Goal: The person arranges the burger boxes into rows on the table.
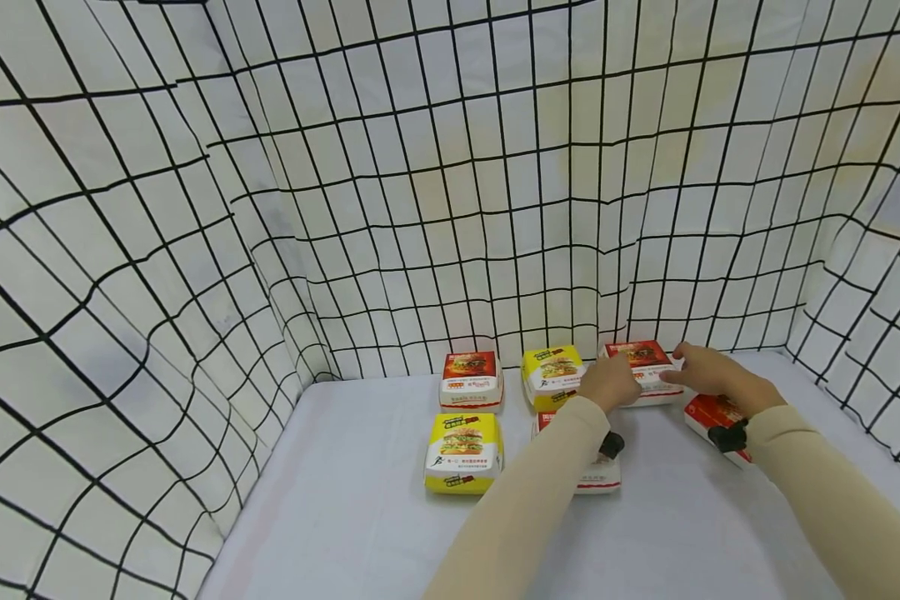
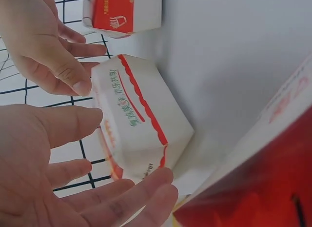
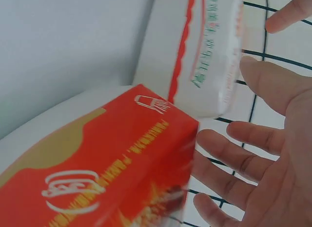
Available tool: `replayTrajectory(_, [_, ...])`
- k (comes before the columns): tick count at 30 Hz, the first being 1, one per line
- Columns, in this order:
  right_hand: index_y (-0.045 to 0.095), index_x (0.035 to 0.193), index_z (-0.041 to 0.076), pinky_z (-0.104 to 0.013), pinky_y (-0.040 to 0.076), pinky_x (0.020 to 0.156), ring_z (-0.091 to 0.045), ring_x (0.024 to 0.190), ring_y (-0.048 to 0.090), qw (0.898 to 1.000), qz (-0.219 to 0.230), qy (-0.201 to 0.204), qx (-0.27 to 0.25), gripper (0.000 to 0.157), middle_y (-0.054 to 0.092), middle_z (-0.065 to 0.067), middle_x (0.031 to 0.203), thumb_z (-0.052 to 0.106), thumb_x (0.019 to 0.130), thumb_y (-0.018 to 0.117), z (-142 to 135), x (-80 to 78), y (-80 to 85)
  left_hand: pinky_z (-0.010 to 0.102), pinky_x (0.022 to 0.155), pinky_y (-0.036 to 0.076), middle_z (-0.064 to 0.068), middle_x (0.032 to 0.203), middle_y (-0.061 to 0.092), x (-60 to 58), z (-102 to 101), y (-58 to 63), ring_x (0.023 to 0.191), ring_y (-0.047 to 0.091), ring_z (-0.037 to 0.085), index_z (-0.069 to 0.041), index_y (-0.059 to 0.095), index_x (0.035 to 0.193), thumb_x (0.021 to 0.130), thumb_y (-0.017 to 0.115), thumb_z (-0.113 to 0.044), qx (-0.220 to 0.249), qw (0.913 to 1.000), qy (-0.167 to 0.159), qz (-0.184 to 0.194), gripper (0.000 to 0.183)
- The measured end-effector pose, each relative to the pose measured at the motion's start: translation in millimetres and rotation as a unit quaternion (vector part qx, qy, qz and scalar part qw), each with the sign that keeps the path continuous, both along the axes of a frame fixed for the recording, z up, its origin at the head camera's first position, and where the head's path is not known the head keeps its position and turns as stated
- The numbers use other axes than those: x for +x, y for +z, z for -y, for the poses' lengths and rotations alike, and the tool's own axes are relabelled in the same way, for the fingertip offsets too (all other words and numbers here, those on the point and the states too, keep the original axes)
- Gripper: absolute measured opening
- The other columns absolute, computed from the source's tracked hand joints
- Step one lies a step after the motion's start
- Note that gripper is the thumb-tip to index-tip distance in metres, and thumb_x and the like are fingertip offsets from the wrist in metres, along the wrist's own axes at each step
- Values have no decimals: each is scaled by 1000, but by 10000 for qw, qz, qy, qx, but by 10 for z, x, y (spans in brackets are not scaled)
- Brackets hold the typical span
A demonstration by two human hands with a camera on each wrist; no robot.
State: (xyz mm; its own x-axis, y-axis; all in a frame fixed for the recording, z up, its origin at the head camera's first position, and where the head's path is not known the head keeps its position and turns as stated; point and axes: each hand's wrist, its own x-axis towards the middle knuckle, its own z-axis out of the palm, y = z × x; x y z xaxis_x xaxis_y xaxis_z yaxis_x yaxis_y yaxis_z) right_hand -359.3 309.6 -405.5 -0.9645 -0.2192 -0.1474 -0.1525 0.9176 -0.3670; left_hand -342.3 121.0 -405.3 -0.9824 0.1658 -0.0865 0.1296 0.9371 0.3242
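A red-and-white burger box [image 1: 648, 385] stands in the back row against the net, in the head view. My left hand [image 1: 610, 383] is at its left side and my right hand [image 1: 711, 372] at its right. In the left wrist view, the spread fingers of the left hand [image 2: 24, 163] lie around one end of this box [image 2: 139, 105]; whether they touch it I cannot tell. Seen from the right wrist, the right hand [image 3: 287, 173] has its fingers extended, close to the box's [image 3: 209, 56] other end. Below the right wrist, a red burger box [image 1: 708, 417] sits at an angle.
Left of the hands are a yellow burger box [image 1: 551, 379], a red-and-white one [image 1: 471, 385] and a nearer yellow one [image 1: 463, 450]. My left forearm partly covers another red-and-white box [image 1: 600, 479]. A black-lined net [image 1: 450, 192] over white cloth encloses the white table [image 1: 330, 500].
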Motion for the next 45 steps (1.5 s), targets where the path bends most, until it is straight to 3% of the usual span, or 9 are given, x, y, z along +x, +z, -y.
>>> replayTrajectory(8, [40,140,-14,-60,51,90,-52,115,56,9966,-355,-315,-672,71,52,-40,133,46,105,53,-166,191,128,30,76,54,-11,116,72,167,-24,114,90,64,10,-28,64,131,93,71,-39,9,9967,-450,-676,40])
replayTrajectory(13, [39,143,-14,-64,49,93,-55,120,52,9904,-748,-507,-1042,72,49,-40,135,47,106,47,-342,393,101,25,75,52,-15,117,71,372,-94,122,87,61,5,-32,63,130,96,68,-40,530,9912,-836,-878,36])
replayTrajectory(16, [38,143,-14,-68,46,94,-59,123,48,9860,-847,-658,-1276,70,46,-41,137,45,108,45,-469,530,18,23,69,49,-15,113,71,514,-175,57,82,58,3,-34,65,128,96,69,-38,1059,9866,-940,-815,32])
replayTrajectory(21, [35,144,-15,-69,46,87,-60,124,42,9759,-920,-1131,-1624,66,39,-43,142,40,109,42,-661,748,-181,22,58,44,-16,106,68,731,-320,-128,72,51,3,-38,64,127,95,72,-36,1801,9801,-710,-436,34])
replayTrajectory(27, [34,145,-16,-66,48,83,-61,124,38,9691,-862,-1489,-1765,70,32,-44,143,43,109,40,-825,880,-401,30,78,55,-16,129,62,892,-429,-373,94,61,8,-40,59,130,93,73,-40,2070,9772,-440,-176,39])
replayTrajectory(30, [33,145,-17,-66,49,84,-62,124,38,9669,-775,-1580,-1848,72,32,-44,143,45,109,38,-882,895,-484,37,87,57,-13,135,57,923,-493,-495,107,63,13,-45,53,136,94,70,-47,1990,9794,-353,-16,45])
replayTrajectory(35, [26,149,-17,-72,43,92,-64,129,33,9614,-487,-1713,-2096,76,26,-46,148,48,109,32,-924,930,-580,42,90,58,-11,143,51,934,-584,-621,110,64,16,-48,42,147,95,66,-54,1853,9819,-317,206,57])
replayTrajectory(42, [15,153,-15,-78,34,98,-68,134,25,9553,-302,-1875,-2264,79,17,-47,152,49,109,27,-958,950,-647,45,93,58,-11,155,41,921,-642,-675,120,63,21,-49,36,151,95,65,-54,1709,9841,-378,302,63])
replayTrajectory(45, [15,153,-15,-75,38,95,-66,132,28,9562,-248,-1872,-2235,79,20,-47,151,49,109,27,-959,952,-681,43,96,57,-12,158,38,914,-633,-691,125,61,20,-50,36,152,96,63,-54,1588,9857,-527,219,62])
